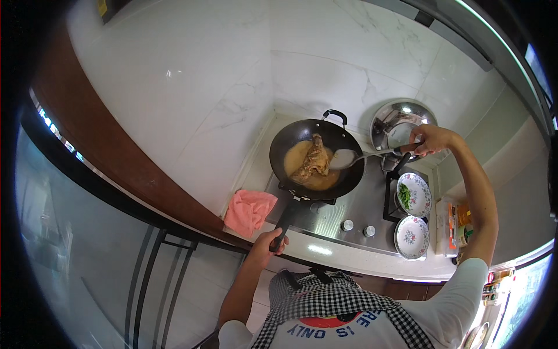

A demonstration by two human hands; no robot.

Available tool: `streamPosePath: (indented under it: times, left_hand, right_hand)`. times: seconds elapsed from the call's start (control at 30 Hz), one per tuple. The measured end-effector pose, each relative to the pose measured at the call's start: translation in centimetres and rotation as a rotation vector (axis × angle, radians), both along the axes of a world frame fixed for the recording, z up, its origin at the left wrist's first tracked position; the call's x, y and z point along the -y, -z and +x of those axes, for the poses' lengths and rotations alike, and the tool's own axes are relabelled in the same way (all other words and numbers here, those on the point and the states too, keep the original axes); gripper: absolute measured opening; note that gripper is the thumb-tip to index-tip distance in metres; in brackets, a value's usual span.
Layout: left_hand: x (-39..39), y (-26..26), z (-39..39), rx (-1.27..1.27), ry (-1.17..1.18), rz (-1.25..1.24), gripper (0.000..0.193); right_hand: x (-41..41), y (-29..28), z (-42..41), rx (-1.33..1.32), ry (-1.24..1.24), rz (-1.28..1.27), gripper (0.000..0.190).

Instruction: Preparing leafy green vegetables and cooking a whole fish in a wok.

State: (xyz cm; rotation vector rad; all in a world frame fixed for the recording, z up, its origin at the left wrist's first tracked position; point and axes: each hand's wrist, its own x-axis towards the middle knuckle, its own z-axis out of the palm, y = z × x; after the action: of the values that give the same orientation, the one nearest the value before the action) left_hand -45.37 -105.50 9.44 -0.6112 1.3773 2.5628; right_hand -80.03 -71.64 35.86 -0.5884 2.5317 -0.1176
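A black wok (348, 174) stands on the gas stove, with a browned piece of poultry (317, 158) lying in brown sauce (294, 157). My left hand (267, 246) is closed around the wok's long black handle (285, 220). In my right hand (431, 139) is a metal spatula (377, 153), gripped by its dark handle. The spatula's broad blade (343, 159) is inside the wok, just right of the meat; whether it touches the meat I cannot tell.
A domed metal lid (386, 120) leans on the tiled wall behind my right hand. Two flowered bowls (420, 192) (409, 248) stand at the stove's right, the farther one with chopped greens (404, 196). A pink cloth (248, 211) lies left. Clear containers (444, 244) line the right side.
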Motion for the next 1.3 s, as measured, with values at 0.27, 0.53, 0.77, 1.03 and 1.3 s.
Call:
streamPosePath:
  times: [0.27, 0.53, 0.77, 1.03, 1.3]
  left_hand:
    - [-0.1, 0.6, -0.1, 0.006, -0.009, 0.01, 0.038]
    - [-0.1, 0.1, -0.1, 0.012, -0.025, 0.027, 0.037]
    - [0.0, 0.6, -0.1, -0.01, -0.007, 0.02, 0.038]
    - [-0.3, 0.2, 0.0, 0.022, -0.047, 0.029, 0.038]
    - [0.0, 0.5, 0.1, 0.01, -0.016, 0.043, 0.036]
  right_hand:
    - [5.5, 4.4, -1.1, 0.063, -0.124, -0.239, 0.026]
    - [12.3, 3.5, -1.7, 0.053, -0.217, -0.072, 0.029]
    - [14.9, 2.1, -1.1, -0.022, -0.234, 0.038, 0.023]
    - [13.1, 0.2, -0.9, -0.121, -0.333, 0.112, 0.018]
    - [5.4, -3.6, -0.9, -0.437, -0.355, 0.05, 0.028]
